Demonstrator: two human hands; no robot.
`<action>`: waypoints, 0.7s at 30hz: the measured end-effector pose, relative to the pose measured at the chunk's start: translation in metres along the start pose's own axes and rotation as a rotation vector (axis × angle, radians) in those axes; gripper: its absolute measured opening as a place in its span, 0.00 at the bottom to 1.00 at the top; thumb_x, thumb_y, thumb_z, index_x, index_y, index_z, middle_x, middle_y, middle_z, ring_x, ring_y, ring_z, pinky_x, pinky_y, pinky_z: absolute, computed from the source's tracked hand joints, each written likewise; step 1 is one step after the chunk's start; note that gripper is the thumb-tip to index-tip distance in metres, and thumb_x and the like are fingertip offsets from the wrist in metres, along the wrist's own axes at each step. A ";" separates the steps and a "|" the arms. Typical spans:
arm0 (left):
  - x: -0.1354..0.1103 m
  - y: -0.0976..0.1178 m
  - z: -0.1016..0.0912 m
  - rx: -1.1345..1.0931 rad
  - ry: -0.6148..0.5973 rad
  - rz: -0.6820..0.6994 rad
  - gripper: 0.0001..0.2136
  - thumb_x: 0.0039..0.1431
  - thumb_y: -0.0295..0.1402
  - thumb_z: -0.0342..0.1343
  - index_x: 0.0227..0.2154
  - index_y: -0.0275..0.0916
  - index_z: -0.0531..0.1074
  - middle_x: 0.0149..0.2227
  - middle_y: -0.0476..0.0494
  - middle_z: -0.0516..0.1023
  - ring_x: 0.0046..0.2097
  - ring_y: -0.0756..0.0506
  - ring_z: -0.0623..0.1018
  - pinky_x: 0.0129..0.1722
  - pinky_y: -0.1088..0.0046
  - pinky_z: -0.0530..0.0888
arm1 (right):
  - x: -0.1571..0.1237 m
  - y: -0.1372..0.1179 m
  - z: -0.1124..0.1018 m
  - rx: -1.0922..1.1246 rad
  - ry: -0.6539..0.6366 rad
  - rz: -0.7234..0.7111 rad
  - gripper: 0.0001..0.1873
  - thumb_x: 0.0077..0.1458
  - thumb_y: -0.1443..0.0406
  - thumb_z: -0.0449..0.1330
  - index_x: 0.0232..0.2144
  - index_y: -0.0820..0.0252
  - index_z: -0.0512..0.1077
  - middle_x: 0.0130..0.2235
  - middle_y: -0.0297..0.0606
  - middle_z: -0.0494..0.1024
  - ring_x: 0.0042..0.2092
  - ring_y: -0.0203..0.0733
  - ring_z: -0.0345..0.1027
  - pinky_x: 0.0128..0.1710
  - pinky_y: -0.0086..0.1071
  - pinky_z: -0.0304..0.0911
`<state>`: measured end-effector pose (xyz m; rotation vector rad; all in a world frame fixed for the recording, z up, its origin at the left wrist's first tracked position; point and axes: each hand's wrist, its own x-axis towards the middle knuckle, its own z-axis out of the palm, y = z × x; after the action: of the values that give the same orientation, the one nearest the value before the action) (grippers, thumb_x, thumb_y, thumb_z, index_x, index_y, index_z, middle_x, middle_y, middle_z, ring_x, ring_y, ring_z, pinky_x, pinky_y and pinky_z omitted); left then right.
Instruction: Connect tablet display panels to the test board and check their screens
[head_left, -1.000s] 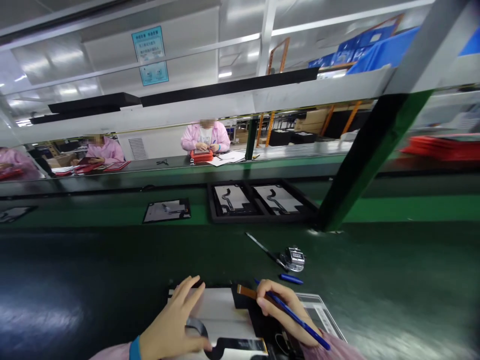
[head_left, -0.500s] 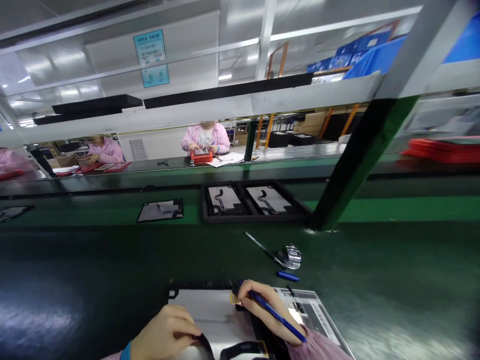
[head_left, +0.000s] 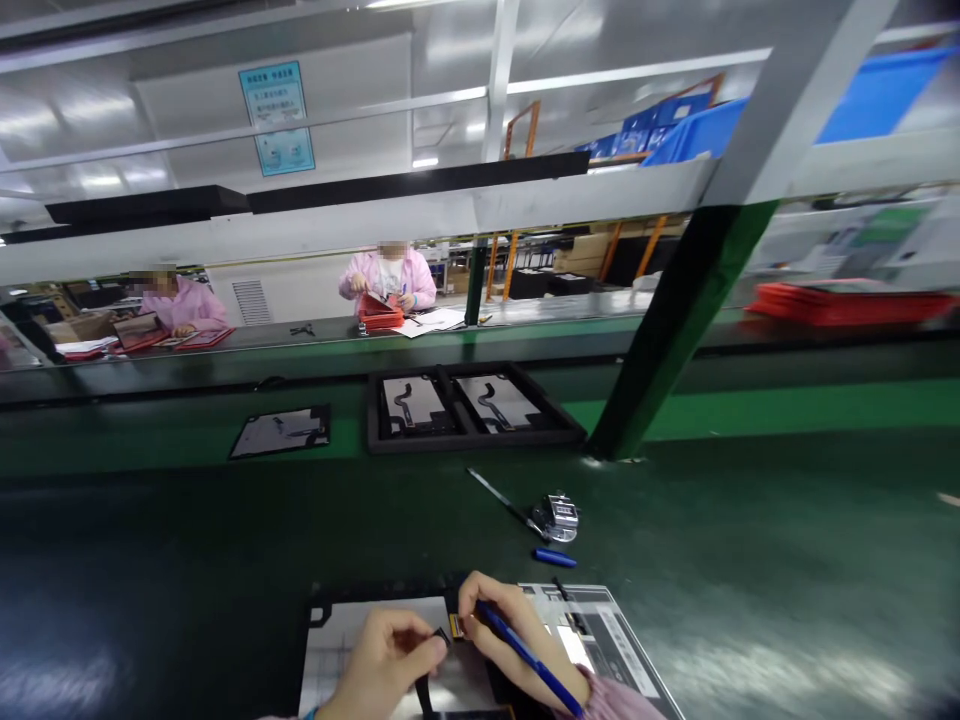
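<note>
A grey-backed screen panel with a black border [head_left: 330, 650] lies at the lower middle of the bench. My left hand [head_left: 386, 660] is closed over it, thumb and fingers pinching the end of a black flat ribbon cable [head_left: 424, 692]. To its right, my right hand [head_left: 517, 630] is closed on a blue pen [head_left: 531, 660], which slants back across the hand. The right fingertips touch or nearly touch a small gold-edged connector [head_left: 455, 626] at the panel's upper edge. Partly under my right forearm lies another flat panel with a white label strip [head_left: 628, 648].
A blue pen cap [head_left: 555, 558] and a metal clip-like tool with a long thin strip [head_left: 556, 518] lie beyond my hands. A black two-bay tray [head_left: 480, 446] holds panels. A green-black post [head_left: 675, 340] rises at right. Co-workers in pink [head_left: 416, 280] sit across.
My left hand has moved right and up across the panel, lifting the ribbon cable's end towards the connector. My right hand still holds the pen. The view has turned slightly right.
</note>
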<state>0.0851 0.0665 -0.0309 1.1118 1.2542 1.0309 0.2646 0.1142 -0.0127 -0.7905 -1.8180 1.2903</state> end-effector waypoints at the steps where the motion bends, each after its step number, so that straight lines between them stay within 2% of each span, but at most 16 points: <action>1: 0.000 -0.001 -0.001 0.000 -0.004 -0.007 0.24 0.41 0.56 0.65 0.21 0.35 0.75 0.19 0.50 0.72 0.24 0.50 0.70 0.27 0.74 0.65 | 0.000 0.002 0.000 -0.028 -0.007 -0.032 0.05 0.52 0.65 0.54 0.26 0.57 0.61 0.22 0.28 0.65 0.23 0.33 0.56 0.24 0.27 0.53; 5: 0.000 -0.007 -0.005 0.018 -0.004 -0.039 0.25 0.38 0.57 0.66 0.20 0.34 0.76 0.19 0.49 0.73 0.25 0.50 0.70 0.27 0.74 0.65 | -0.001 0.006 0.002 -0.052 -0.067 -0.093 0.05 0.50 0.67 0.54 0.27 0.57 0.59 0.21 0.26 0.61 0.22 0.32 0.54 0.23 0.27 0.50; 10: 0.002 -0.013 -0.004 0.058 0.004 -0.056 0.27 0.36 0.58 0.65 0.20 0.34 0.76 0.20 0.47 0.73 0.25 0.49 0.70 0.27 0.73 0.65 | -0.004 0.009 0.004 -0.059 -0.086 -0.108 0.05 0.51 0.68 0.53 0.27 0.56 0.59 0.22 0.26 0.62 0.22 0.32 0.55 0.23 0.26 0.51; 16: 0.003 -0.017 -0.008 0.132 -0.012 -0.051 0.19 0.41 0.49 0.67 0.21 0.34 0.78 0.20 0.46 0.75 0.25 0.49 0.71 0.28 0.72 0.65 | -0.005 0.016 0.008 -0.106 -0.073 -0.146 0.06 0.51 0.71 0.53 0.28 0.56 0.59 0.21 0.24 0.61 0.21 0.30 0.54 0.22 0.24 0.51; 21: 0.003 -0.014 -0.009 0.163 -0.051 -0.059 0.17 0.41 0.46 0.66 0.19 0.33 0.78 0.19 0.46 0.75 0.24 0.50 0.69 0.26 0.73 0.63 | -0.008 0.022 0.009 -0.168 -0.070 -0.200 0.08 0.49 0.73 0.54 0.30 0.56 0.62 0.22 0.25 0.62 0.21 0.30 0.54 0.23 0.24 0.51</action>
<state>0.0764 0.0680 -0.0450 1.2097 1.3406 0.8632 0.2621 0.1093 -0.0376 -0.6391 -2.0254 1.0600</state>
